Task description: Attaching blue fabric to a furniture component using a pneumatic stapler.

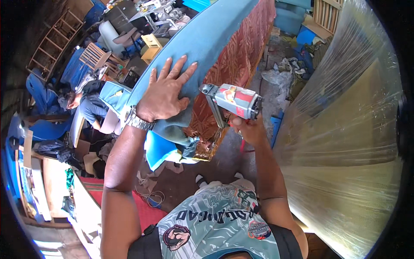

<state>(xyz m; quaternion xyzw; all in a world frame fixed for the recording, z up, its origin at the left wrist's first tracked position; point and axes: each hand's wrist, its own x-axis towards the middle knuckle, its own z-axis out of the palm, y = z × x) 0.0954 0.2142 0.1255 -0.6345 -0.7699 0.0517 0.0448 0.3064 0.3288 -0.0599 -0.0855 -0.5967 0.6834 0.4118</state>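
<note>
My left hand point(166, 93) lies flat with fingers spread on blue-grey fabric point(207, 36) that covers a long upholstered piece. In my right hand point(246, 127) is a pneumatic staple gun point(235, 99), grey and red, gripped by its handle. Its nose end is close to the fabric's edge, beside my left hand; whether it touches cannot be told. Reddish patterned fabric point(233, 64) shows along the piece's right side. At the near end, blue foam point(159, 151) and bunched cloth stick out below the cover.
Tall plastic-wrapped furniture point(345, 151) stands close on my right. A seated person point(92, 99) is at the left, among chairs and blue pieces. A yellow wooden chair point(151, 47) stands beyond the piece. Scraps and clear plastic point(276, 77) litter the floor; a cord point(155, 198) lies near my feet.
</note>
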